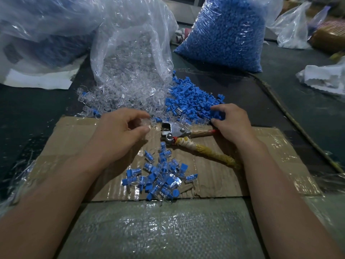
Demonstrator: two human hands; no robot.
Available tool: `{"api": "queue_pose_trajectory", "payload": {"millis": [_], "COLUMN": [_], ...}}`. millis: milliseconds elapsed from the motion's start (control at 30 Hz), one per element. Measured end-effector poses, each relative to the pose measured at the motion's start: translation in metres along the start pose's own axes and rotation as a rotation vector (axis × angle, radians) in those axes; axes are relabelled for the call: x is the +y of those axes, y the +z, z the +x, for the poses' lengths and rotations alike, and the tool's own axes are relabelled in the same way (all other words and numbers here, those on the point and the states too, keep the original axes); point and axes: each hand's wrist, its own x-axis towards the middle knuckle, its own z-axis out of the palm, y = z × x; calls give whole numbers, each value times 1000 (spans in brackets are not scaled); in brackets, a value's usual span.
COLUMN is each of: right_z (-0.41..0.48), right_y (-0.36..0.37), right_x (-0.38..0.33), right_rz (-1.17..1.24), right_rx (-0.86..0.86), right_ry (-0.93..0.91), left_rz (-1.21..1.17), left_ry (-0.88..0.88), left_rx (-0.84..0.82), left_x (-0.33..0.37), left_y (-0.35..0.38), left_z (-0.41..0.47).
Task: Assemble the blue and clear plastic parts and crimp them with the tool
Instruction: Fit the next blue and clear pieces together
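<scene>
- Centre frame: left hand (119,131) pinches a clear part (145,124); right hand's (230,122) grip curls round a blue part (217,115).
- Seat them squarely before the tool (174,130) crimps.

We saw a small piecework workshop, a hand-assembly station rather than a home or an office. A bulging plastic sack (268,10) packed with blue parts (224,38) stood at the back of the dark worktop (298,101). A second sack (130,30) slumped open, spilling clear parts (115,94) beside a loose heap (190,98) of blue ones. A cardboard sheet (214,174) lay in front (glossy with tape, torn at the edges). On it lay a metal crimping tool (173,130), its handles bound in wrapping, and a pile of assembled pieces (160,176). Woven sacking (158,230) covered the near edge.
</scene>
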Motion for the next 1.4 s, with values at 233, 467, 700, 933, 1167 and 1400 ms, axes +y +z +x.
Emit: {"api": "queue_pose_trajectory", "payload": {"millis": [233,467,700,933,1167,1400], "right_z": [-1,-3,-2,-3,-8,-32], "right_y": [1,-4,-1,-2,-10,-17], "right_x": [0,1,1,1,-5,-41], "right_rz": [22,139,67,93,319,695], "right_rx": [66,78,28,64,105,-22], "right_ry": [-20,9,26,14,-33,-164], "left_rz": [-420,-539,-584,-650,-684,-662], "left_ry": [-161,-218,-207,-256,-258,-244], "left_rx": [47,-12,-5,-25,-27,-24], "left_x": [14,11,9,5,6,9], "left_y": [-1,2,3,4,4,5], "left_z": [-4,-3,-3,-3,-2,-3]}}
